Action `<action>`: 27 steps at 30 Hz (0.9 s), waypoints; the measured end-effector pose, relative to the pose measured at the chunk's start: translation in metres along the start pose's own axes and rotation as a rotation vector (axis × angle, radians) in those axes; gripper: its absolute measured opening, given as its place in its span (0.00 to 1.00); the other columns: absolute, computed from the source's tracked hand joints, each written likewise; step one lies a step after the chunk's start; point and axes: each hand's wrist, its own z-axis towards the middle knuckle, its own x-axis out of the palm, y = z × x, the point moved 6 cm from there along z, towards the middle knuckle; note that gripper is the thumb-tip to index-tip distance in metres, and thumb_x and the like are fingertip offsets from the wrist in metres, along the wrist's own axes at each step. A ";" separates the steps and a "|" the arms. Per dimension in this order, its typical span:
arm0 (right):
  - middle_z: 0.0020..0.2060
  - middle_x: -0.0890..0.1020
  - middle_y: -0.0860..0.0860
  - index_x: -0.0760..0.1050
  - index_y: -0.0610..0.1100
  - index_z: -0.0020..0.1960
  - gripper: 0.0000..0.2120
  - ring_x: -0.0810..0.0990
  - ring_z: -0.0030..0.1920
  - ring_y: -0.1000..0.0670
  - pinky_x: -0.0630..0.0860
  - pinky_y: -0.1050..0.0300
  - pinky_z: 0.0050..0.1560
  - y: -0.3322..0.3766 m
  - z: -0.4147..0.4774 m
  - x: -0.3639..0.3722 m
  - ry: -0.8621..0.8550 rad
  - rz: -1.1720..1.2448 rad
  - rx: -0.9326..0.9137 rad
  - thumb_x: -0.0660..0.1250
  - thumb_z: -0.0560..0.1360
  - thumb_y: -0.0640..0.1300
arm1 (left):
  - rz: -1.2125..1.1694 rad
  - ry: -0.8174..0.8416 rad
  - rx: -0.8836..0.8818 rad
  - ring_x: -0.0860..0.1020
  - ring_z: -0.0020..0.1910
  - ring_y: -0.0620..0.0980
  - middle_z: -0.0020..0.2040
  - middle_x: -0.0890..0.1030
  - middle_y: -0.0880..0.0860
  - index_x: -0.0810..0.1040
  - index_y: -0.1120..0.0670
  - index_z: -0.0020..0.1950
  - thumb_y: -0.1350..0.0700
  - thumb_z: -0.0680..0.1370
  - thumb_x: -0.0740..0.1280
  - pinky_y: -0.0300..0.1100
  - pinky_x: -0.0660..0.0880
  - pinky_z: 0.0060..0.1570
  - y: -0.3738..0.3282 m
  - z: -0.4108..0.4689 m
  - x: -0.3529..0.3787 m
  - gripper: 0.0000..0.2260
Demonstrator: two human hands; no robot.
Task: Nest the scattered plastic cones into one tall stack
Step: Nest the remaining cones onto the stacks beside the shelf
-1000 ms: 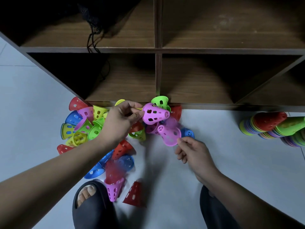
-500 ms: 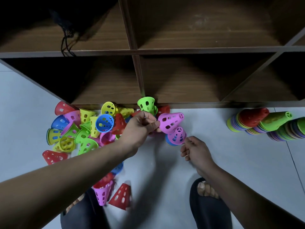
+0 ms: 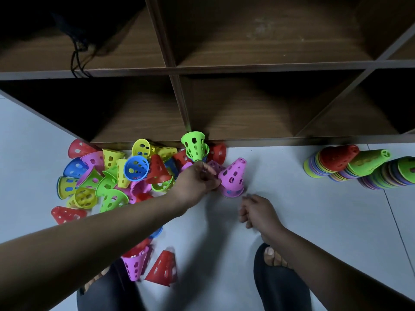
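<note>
A pink-purple perforated cone (image 3: pixel 233 175) stands tip up on the pale floor, nested over a second purple cone (image 3: pixel 232 193). My left hand (image 3: pixel 197 181) reaches in from the left, with its fingertips pinched on the upper cone's lower left rim. Just below and to the right, my right hand (image 3: pixel 256 212) hovers apart from the pair, fingers loosely curled and holding nothing. A scattered pile of red, yellow, green, blue and purple cones (image 3: pixel 112 176) lies to the left. A green cone (image 3: pixel 194 144) rests against the shelf's edge.
A brown wooden shelf unit (image 3: pixel 224 142) with open compartments runs along the far side. Long nested cone stacks (image 3: pixel 336 164) lie on their sides at the right. An upturned purple cone (image 3: pixel 134 263) and a red cone (image 3: pixel 162 267) sit near my slippered feet (image 3: pixel 280 279).
My left hand has carried the purple cone down and right onto the second purple cone. My right hand has let go of that lower cone and drawn back. The view shifted rightwards.
</note>
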 end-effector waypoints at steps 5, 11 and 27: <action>0.32 0.84 0.45 0.79 0.36 0.46 0.08 0.80 0.29 0.46 0.71 0.55 0.30 0.008 -0.024 0.012 0.082 -0.132 0.013 0.66 0.78 0.41 | 0.310 0.044 0.043 0.87 0.41 0.48 0.42 0.87 0.50 0.80 0.53 0.51 0.61 0.78 0.76 0.36 0.79 0.41 0.022 -0.011 -0.017 0.07; 0.32 0.74 0.52 0.68 0.47 0.40 0.17 0.73 0.33 0.48 0.71 0.52 0.33 0.096 -0.068 0.009 -0.312 -0.507 -0.748 0.74 0.77 0.51 | 0.691 0.095 0.096 0.83 0.46 0.47 0.48 0.85 0.47 0.81 0.51 0.54 0.50 0.78 0.76 0.40 0.79 0.46 0.048 -0.028 -0.028 0.09; 0.68 0.70 0.47 0.73 0.53 0.69 0.25 0.79 0.63 0.41 0.77 0.48 0.63 0.141 0.031 0.016 -0.260 -0.694 -0.526 0.73 0.75 0.57 | 1.146 0.343 -0.132 0.77 0.64 0.62 0.68 0.67 0.52 0.61 0.47 0.73 0.22 0.67 0.69 0.56 0.78 0.57 0.147 -0.115 -0.014 0.44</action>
